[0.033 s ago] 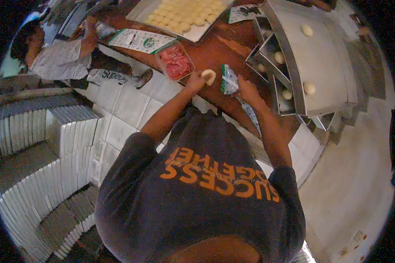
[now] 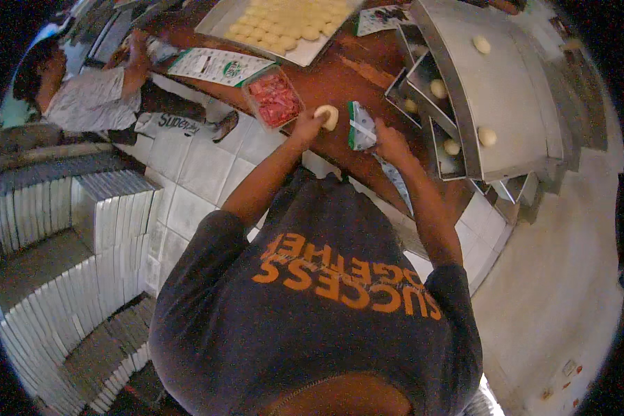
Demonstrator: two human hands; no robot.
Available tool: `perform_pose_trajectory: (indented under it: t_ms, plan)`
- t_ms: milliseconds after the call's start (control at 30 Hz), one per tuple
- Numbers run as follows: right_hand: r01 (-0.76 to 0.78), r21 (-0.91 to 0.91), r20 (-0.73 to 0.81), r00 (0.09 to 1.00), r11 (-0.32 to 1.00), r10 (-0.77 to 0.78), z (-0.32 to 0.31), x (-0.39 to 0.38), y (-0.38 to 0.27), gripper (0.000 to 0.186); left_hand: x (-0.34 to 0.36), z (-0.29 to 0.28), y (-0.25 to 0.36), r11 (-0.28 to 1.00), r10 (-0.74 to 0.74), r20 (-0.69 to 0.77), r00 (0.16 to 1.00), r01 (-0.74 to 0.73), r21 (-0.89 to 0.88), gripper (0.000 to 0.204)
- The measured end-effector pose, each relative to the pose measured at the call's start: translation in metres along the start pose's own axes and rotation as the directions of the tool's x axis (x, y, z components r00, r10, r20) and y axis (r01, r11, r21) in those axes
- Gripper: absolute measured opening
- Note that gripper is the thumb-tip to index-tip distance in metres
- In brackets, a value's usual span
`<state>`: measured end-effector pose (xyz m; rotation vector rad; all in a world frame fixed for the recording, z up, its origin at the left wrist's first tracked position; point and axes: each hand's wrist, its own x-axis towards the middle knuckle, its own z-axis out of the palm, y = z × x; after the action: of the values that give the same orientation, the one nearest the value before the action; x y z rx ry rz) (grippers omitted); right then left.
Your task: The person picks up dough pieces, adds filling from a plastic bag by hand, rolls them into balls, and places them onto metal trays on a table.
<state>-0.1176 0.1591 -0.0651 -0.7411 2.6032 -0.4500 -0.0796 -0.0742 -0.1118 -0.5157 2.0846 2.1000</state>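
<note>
A round, pale piece of dough (image 2: pixel 328 118) is pinched in the fingers of my left hand (image 2: pixel 308 127), just above the table's near edge. My right hand (image 2: pixel 392 143) is closed on a narrow, pale flat tool (image 2: pixel 363 131), whose kind is too blurred to tell. Beneath that tool is a green-and-white printed plastic bag (image 2: pixel 356 114); part of it is hidden by my right hand. Close by my left hand stands a clear tub (image 2: pixel 297 82) of red, chunky filling (image 2: pixel 274 97).
A tray (image 2: pixel 310 58) with rows of dough rounds lies at the far side of the brown table (image 2: pixel 347 73). Stacked metal trays (image 2: pixel 520 104) with some dough balls stand right. A co-worker (image 2: pixel 93 97) is at the far left. Shelved pale slabs (image 2: pixel 41 305) fill the left.
The dough in my left hand has turned a little and shows more of its broad face. The whole view has shifted slightly; my right hand stays nearly in place.
</note>
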Motion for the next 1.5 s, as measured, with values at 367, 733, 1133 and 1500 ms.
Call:
perform_pose_trajectory:
  t_ms: [367, 733, 1133, 1500]
  plan:
    - [-0.007, -0.055, 0.065, 0.998, 0.998, 0.01, -0.018, -0.028, -0.017, 0.049, 0.022, 0.035, 0.025, 0.869, -0.215, 0.289, 0.933, 0.318, -0.379, 0.027]
    - [0.045, 0.13, -0.231, 0.973, 0.99, -0.014, 0.002, -0.006, -0.011, 0.058, 0.032, -0.007, 0.044, 0.592, -0.051, 0.207, 0.977, 0.196, -0.782, 0.035]
    - [0.26, 0.913, -0.39, 0.783, 0.314, 0.485, -0.04, 0.024, -0.082, 0.023, -0.013, 0.031, 0.076, 0.525, -0.026, 0.33, 0.944, 0.293, -0.799, 0.046]
    - [0.296, 0.784, -0.533, 0.772, 0.546, 0.347, -0.109, -0.022, -0.103, 0.021, -0.048, 0.067, 0.141, 0.56, 0.196, 0.427, 0.883, 0.257, -0.788, 0.043]
